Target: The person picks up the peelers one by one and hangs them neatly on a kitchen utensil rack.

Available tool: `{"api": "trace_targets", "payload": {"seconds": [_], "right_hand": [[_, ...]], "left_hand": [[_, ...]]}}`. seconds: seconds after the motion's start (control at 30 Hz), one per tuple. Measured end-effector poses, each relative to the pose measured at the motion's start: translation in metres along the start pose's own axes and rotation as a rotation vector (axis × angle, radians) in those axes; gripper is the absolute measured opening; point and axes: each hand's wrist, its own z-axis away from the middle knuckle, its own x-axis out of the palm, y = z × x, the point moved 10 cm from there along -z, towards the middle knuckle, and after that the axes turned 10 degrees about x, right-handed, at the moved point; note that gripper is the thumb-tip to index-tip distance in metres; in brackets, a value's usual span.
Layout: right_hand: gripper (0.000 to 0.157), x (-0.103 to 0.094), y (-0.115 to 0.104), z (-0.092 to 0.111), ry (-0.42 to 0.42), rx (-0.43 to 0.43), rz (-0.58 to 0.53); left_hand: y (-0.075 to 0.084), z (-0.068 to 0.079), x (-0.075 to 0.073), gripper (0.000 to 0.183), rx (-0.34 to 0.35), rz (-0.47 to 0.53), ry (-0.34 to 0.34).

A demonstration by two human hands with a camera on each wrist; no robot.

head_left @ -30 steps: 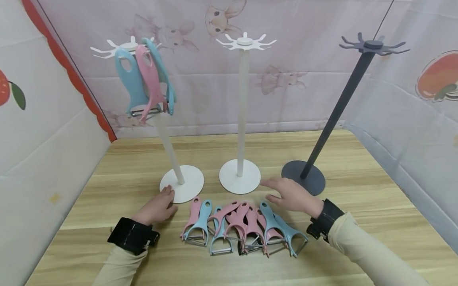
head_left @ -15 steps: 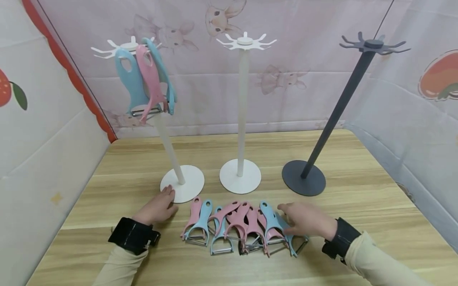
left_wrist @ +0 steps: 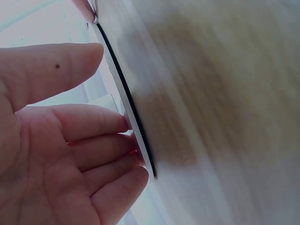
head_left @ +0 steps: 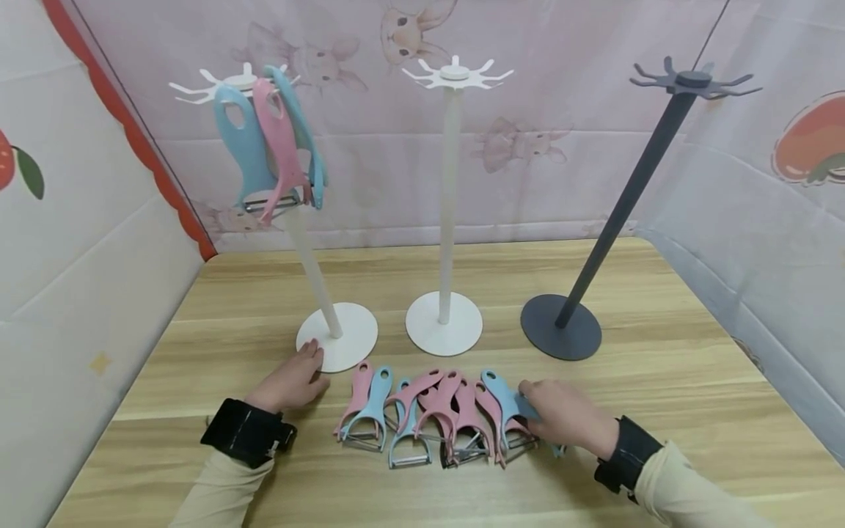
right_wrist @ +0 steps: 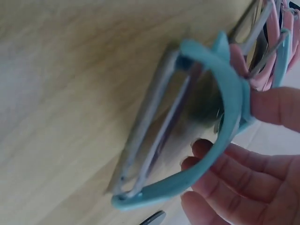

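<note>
At the right end of a row of pink and blue peelers, my right hand (head_left: 571,418) grips a blue peeler (right_wrist: 227,98). In the right wrist view its thumb presses the handle from one side while the fingers curl behind the frame, the blade end pointing away from the palm. Most of this peeler is hidden by the hand in the head view. My left hand (head_left: 288,378) rests its fingertips on the round base (head_left: 356,345) of the left white stand; the left wrist view shows them at the disc's rim, thumb apart. Other peelers (head_left: 452,411) overlap on the table between the hands.
Two blue peelers (head_left: 246,147) and a pink peeler (head_left: 280,139) hang from the left stand's hooks. A white stand (head_left: 447,183) with bare hooks rises in the middle, and a dark grey stand (head_left: 617,205) at the right. Printed cloth walls (head_left: 370,176) surround the wooden table (head_left: 660,323).
My right hand has come down from beside the dark stand's base to the right end of the peelers and taken hold of a blue one. The left hand stays on the base.
</note>
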Motion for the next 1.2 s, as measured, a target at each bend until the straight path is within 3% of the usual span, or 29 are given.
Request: {"api": "trace_targets", "payload": {"seconds": [0.27, 0.53, 0.7, 0.87, 1.0, 1.2], "right_hand": [[0.021, -0.012, -0.013, -0.006, 0.076, -0.037, -0.067], [0.019, -0.001, -0.013, -0.023, 0.08, 0.104, -0.062], [0.018, -0.002, -0.011, -0.027, 0.084, 0.175, -0.116], [0.027, -0.003, -0.009, -0.029, 0.062, 0.238, -0.201], [0.026, -0.011, -0.015, -0.031, 0.065, 0.197, -0.28], [0.025, -0.038, -0.032, -0.044, 0.147, 0.071, -0.356]], "left_hand": [[0.003, -0.001, -0.001, 0.053, 0.005, -0.007, -0.007], [0.004, -0.001, 0.0, 0.053, 0.0, 0.005, -0.019], [0.003, -0.001, -0.001, 0.054, 0.007, -0.003, -0.006], [0.002, 0.0, -0.002, 0.054, 0.005, 0.007, 0.001], [0.002, 0.0, -0.001, 0.054, 0.002, 0.007, -0.006], [0.001, 0.001, -0.001, 0.054, -0.011, 0.016, -0.008]]}}
